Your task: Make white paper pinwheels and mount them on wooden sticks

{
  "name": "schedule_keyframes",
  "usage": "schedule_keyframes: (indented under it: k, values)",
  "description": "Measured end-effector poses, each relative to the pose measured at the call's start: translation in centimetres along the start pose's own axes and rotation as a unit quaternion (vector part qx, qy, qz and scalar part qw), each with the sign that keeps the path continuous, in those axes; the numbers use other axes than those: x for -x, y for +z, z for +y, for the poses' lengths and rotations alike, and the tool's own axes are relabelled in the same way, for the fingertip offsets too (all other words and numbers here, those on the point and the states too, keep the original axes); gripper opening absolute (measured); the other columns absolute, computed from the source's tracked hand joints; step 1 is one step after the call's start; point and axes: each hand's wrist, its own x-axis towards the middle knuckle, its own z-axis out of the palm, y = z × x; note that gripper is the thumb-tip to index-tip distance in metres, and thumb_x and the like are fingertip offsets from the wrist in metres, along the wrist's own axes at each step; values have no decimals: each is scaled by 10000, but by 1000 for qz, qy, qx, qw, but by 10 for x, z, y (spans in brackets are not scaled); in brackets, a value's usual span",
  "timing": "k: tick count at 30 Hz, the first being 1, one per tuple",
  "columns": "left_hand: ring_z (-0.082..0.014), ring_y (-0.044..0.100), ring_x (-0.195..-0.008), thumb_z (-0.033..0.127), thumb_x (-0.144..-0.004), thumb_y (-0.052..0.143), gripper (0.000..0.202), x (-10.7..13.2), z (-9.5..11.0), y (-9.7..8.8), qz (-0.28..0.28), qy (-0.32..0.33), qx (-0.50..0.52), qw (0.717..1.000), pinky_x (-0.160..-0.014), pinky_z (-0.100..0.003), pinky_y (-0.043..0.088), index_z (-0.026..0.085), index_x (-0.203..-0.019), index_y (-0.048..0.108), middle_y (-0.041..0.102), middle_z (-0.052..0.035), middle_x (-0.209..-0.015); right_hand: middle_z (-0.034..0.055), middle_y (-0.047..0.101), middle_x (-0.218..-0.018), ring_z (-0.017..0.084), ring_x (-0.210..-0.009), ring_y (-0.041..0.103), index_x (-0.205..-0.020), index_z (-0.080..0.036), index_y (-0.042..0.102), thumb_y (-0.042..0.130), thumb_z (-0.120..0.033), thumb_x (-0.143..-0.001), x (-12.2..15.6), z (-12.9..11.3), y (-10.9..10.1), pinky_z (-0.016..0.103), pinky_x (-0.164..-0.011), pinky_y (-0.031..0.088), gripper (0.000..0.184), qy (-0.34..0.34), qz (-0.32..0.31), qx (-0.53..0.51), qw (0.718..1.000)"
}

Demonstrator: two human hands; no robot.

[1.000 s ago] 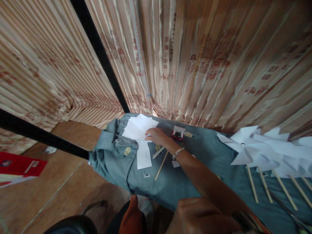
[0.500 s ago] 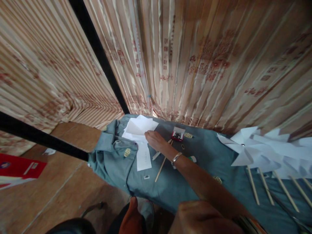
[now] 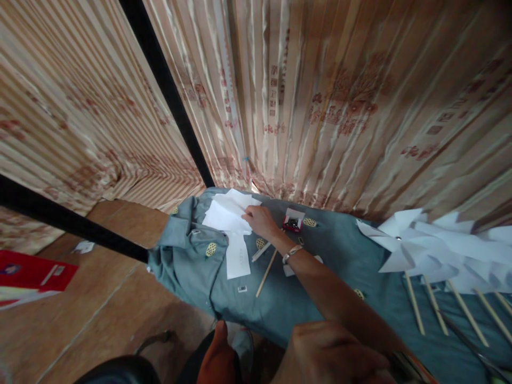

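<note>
My right hand (image 3: 259, 220), with a silver bracelet at its wrist, reaches across the cloth-covered table. Its thumb and fingers pinch the right edge of a white paper sheet (image 3: 224, 213) in a loose pile. Close to the camera, my left hand (image 3: 328, 349) is curled shut at the bottom; what it holds, if anything, I cannot make out. Below the pile lies a printed white paper strip (image 3: 238, 258). A wooden stick (image 3: 266, 273) rests below my right hand, near a small red box (image 3: 293, 222) of dark metal bits.
Several white paper pinwheels (image 3: 404, 240) on sticks lie at the table's right. A grey-green cloth (image 3: 280, 312) covers the table. Black poles (image 3: 172, 101) and a striped curtain (image 3: 320, 80) stand behind and left. A red packet (image 3: 36, 271) is at far left.
My right hand has shifted slightly right and up, and the paper at its fingertips has changed angle. My left hand stays curled near the bottom.
</note>
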Motion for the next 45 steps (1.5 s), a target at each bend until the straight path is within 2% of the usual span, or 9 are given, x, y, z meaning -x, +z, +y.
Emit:
schedule_keyframes:
  k: [8,13,17,20,22,26,32,41,45]
  values:
    - [-150,671,-654,325,-931,490,304,-21,26,-13,49,-4,54,997,-606,-218,527,127,-903,718,708,-89,-726,-53,475,-535,110,-511,427,-634,-183,551,457,-386,-847,45,19,-68,225,-497,343,309,43,139,-182,973]
    - [-140,663,-714,256,-918,529,222,-23,25,-21,38,-37,54,997,-662,-217,527,139,-919,717,711,-68,-771,-38,547,-561,120,-523,477,-656,-191,599,543,-436,-806,132,33,-128,237,-514,399,293,63,221,-276,933]
    - [-191,642,-972,263,-878,595,292,-24,12,-22,76,-89,-16,993,-862,-328,527,185,-1157,628,682,-93,-1064,26,708,-834,187,-769,636,-868,-210,700,573,-367,-834,220,39,-167,316,-716,508,206,57,259,-169,949]
    - [-263,489,-1236,296,-836,647,653,-22,2,-23,146,-98,-114,978,-1032,-464,412,222,-1418,360,512,-135,-1343,58,710,-1070,228,-1035,635,-975,-275,711,531,-315,-885,285,45,-171,410,-930,489,205,39,260,-55,963]
    - [-308,405,-1304,324,-804,681,828,-18,-3,-19,133,-60,-183,972,-1057,-508,362,212,-1479,216,431,-169,-1413,56,689,-1151,229,-1135,598,-1041,-306,696,484,-266,-914,321,53,-162,450,-992,468,250,27,221,-11,975]
    - [-328,405,-1301,206,-802,661,601,-7,-12,-4,-1,43,-245,969,-1040,-516,331,233,-1363,447,487,-144,-1400,71,676,-1189,217,-1180,578,-1080,-275,675,452,-206,-927,369,71,-132,442,-958,516,279,11,159,21,987]
    - [-230,611,-1027,95,-835,598,246,3,-19,14,-159,31,-198,967,-1014,-526,303,240,-1017,678,732,-38,-1005,89,623,-1282,258,-1249,525,-1119,-253,649,531,-246,-901,392,65,-117,489,-1007,477,248,40,120,57,990]
    - [-236,609,-1000,229,-893,569,347,-2,-14,21,-114,-42,-184,975,-885,-445,482,168,-1235,566,702,-102,-1057,65,686,-1136,232,-1083,626,-788,-248,684,585,-325,-871,362,74,-116,418,-938,498,150,173,201,-78,961]
    - [-285,379,-1342,166,-900,520,534,5,-12,30,-95,64,-248,962,-1031,-501,405,171,-1410,364,532,-143,-1369,87,666,-1177,250,-1105,617,-785,-230,695,618,-323,-835,344,93,-108,423,-952,482,131,201,206,-80,954]
